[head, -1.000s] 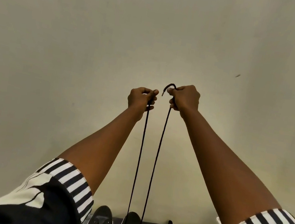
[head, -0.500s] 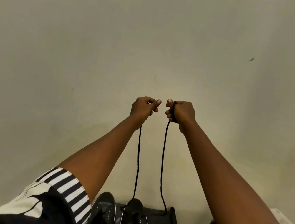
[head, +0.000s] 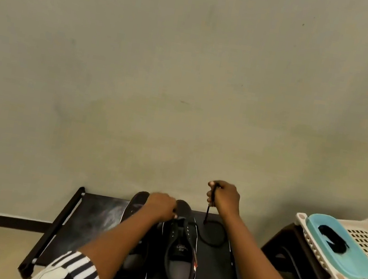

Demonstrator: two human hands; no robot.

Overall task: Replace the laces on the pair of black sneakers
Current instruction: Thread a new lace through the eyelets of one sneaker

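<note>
The black lace (head: 212,233), limp and light, loops on the black rack (head: 83,210) toward its right edge beside the right sneaker (head: 179,255); best gripped near its stiff tip. The right hand (head: 225,198) clamps one end; the left hand (head: 161,205) pinches the lace at the eyelets.

small white label on the tongue of the right black sneaker (head: 179,260), a large letter S legible with a blurred unreadable word just above it at 12 o'clock, no other text readable
</note>
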